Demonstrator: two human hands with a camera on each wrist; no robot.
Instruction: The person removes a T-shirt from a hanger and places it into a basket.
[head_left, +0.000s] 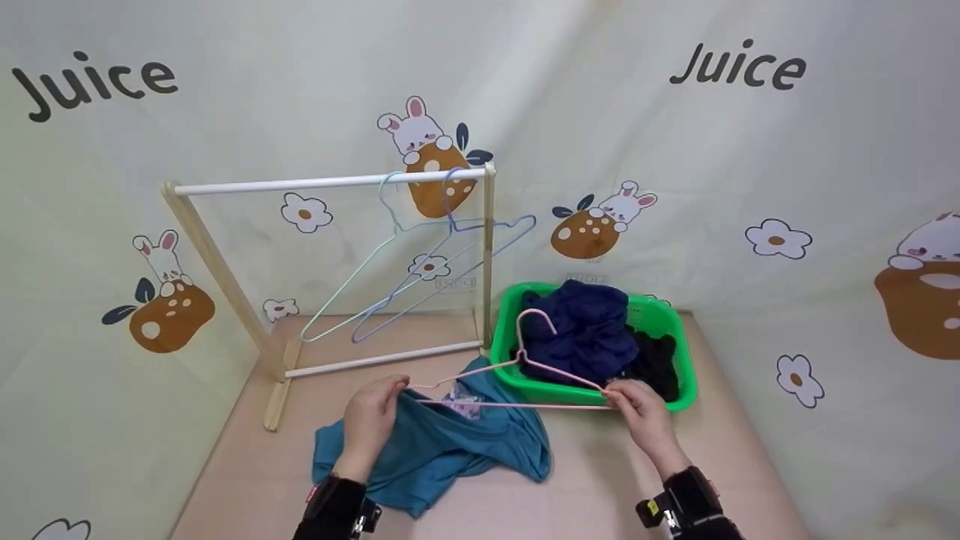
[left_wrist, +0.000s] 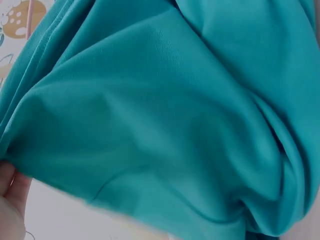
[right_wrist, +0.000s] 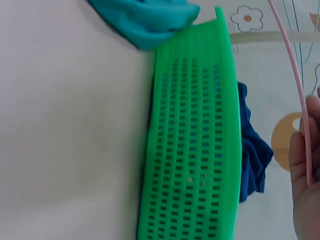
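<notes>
In the head view a pink wire hanger (head_left: 525, 406) is stretched between both hands, its hook upward. My left hand (head_left: 370, 420) pinches the edge of a teal garment (head_left: 427, 457) at the hanger's left end, which goes in behind the cloth. The rest of the garment spreads in folds over the table, with a pale printed patch (head_left: 466, 403) showing behind the hanger's bar. My right hand (head_left: 641, 412) grips the hanger's right corner, in front of the green basket. In the right wrist view the fingers (right_wrist: 298, 155) lie along the pink wire.
A wooden rack with a white top rail (head_left: 300, 184) stands at the back left. A mint hanger (head_left: 349, 285) and a purple hanger (head_left: 453, 223) hang on it. The green basket (head_left: 686, 375) holds dark blue clothing (head_left: 574, 330) and black clothing (head_left: 654, 364). Printed curtains surround the table.
</notes>
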